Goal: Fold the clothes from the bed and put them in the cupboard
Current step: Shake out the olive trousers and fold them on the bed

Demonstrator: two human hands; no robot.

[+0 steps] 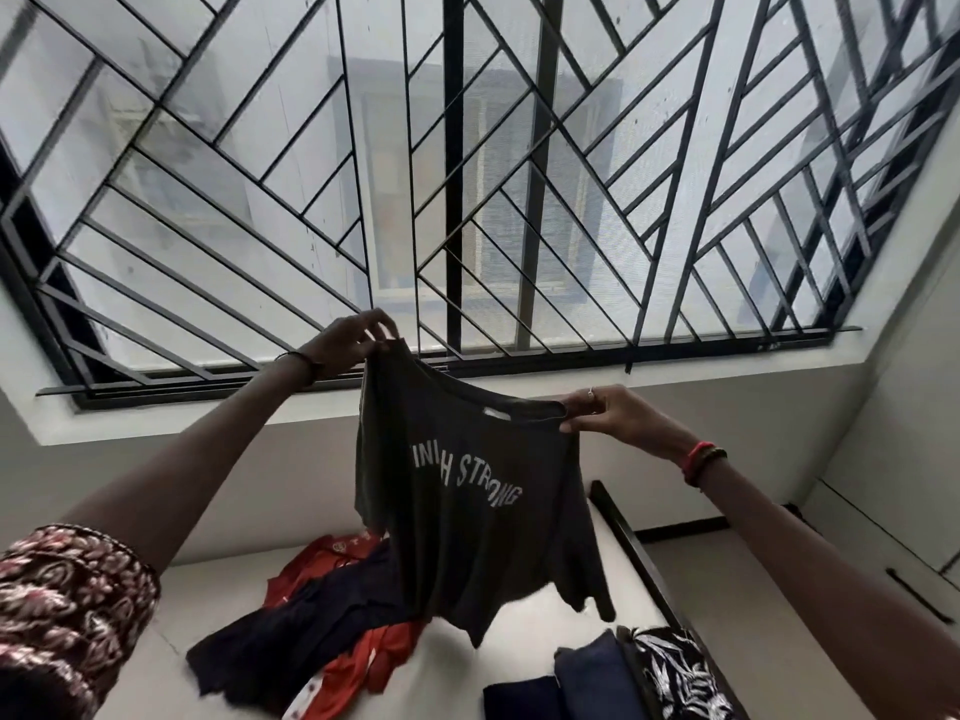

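Observation:
A dark grey T-shirt (pixel 467 517) with white lettering hangs in the air above the bed (pixel 197 595). My left hand (pixel 348 340) pinches one shoulder of it, held high. My right hand (pixel 613 413) pinches the other shoulder near the collar, a little lower. The shirt droops unevenly, its hem dangling over the bed. Below it lie unfolded clothes: a dark navy garment (pixel 291 636) over a red one (pixel 358 667). Folded clothes (pixel 592 678) sit in a row at the bed's lower right, dark blue ones beside a black-and-white patterned one (pixel 675 672).
A large window with a black metal grille (pixel 467 174) fills the wall ahead, above a white sill. The bed's dark frame edge (pixel 628 543) runs along the right. White cupboard doors with a dark handle (pixel 914 595) stand at the far right.

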